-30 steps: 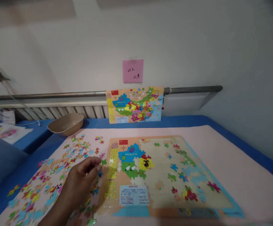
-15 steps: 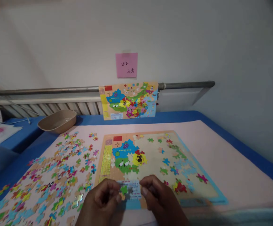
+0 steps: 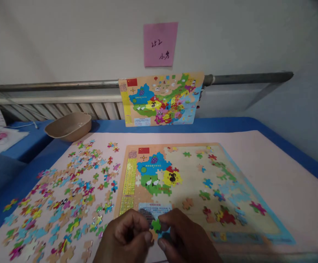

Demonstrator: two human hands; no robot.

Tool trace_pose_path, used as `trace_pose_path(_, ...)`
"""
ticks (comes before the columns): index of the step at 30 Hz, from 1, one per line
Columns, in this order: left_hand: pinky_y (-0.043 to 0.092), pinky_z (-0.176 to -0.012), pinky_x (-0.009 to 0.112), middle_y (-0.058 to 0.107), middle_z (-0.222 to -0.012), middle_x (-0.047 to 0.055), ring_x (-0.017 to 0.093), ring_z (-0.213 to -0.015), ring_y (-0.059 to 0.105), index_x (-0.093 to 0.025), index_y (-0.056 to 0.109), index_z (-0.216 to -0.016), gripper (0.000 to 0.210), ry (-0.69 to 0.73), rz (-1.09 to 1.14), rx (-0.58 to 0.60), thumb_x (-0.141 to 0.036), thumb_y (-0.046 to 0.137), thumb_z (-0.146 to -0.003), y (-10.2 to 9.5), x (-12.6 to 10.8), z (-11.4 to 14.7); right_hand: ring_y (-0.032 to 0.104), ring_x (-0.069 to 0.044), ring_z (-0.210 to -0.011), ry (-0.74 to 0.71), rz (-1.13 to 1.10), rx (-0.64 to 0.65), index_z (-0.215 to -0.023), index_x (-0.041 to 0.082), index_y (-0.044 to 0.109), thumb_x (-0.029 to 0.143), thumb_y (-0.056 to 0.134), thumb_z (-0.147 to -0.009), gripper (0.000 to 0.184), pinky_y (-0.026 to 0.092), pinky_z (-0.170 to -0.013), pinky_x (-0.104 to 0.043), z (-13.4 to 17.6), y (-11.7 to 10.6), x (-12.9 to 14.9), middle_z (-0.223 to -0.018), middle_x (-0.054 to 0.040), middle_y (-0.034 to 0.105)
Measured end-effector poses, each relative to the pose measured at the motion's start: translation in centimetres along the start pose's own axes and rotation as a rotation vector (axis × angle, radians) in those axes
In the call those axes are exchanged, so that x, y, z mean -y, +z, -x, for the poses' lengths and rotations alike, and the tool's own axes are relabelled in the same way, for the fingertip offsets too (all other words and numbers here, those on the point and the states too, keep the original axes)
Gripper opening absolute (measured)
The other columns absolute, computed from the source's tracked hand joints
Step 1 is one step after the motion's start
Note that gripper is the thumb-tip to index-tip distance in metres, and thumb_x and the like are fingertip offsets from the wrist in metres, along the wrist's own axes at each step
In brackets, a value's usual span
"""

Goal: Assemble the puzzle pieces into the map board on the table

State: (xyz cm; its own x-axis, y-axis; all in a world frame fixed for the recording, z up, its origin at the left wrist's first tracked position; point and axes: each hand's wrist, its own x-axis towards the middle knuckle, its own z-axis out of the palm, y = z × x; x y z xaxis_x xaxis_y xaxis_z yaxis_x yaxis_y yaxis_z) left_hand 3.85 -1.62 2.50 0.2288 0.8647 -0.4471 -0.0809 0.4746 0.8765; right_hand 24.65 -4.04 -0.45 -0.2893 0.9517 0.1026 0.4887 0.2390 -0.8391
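My left hand [image 3: 126, 235] is closed, thumb and fingers pinching the left side of a small green jigsaw piece [image 3: 156, 225] with some orange at its lower edge. From the other side my right hand [image 3: 187, 237] is curled, its fingertips at the piece's right edge. Both hands are just over the near edge of a partly filled puzzle board [image 3: 191, 175]. On the board's left side, a blue region, a green region with white birds and a yellow region with a black ram are joined. Fingers cover part of the board's printed text box [image 3: 154, 208].
Many loose jigsaw pieces [image 3: 73, 190] lie scattered at left on the pink cloth [image 3: 257, 160]. More sit loose on the board's right half. A beige basin [image 3: 69, 126] stands behind. A printed map [image 3: 163, 100] hangs from the metal pipe [image 3: 243, 79], below a pink note [image 3: 160, 45].
The view has tilted down and moved closer, so the board appears larger. My hands have drawn together, and my right fingertips have come to the green piece held by my left.
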Motion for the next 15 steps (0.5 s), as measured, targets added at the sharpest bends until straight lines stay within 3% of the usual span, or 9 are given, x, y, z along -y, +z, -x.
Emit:
trace_pose_path(6,0.030,-0.056,0.020,0.056,-0.062,-0.005,0.006,-0.057,0.043,-0.018,0.066,-0.074,0.040,-0.002,-0.014,-0.016,-0.047,0.093,-0.070,0.54,-0.39,0.04,0.051,-0.010,-0.059,0.042,0.027,-0.037,-0.121,0.029,0.056,0.015,0.067,-0.080,0.045,0.036,-0.056,-0.026,-0.25,0.51,0.25,-0.107,0.0008,0.066)
trace_pose_path(15,0.036,-0.058,0.022,0.061,-0.064,-0.003,0.009,-0.058,0.047,-0.019,0.066,-0.073,0.034,0.029,-0.110,0.004,-0.043,0.090,-0.072,0.30,-0.27,-0.15,0.059,-0.016,-0.070,-0.049,0.176,-0.050,-0.107,0.027,0.058,0.020,0.069,-0.085,0.025,0.044,-0.062,-0.026,-0.58,0.23,-0.01,-0.096,-0.0006,0.066)
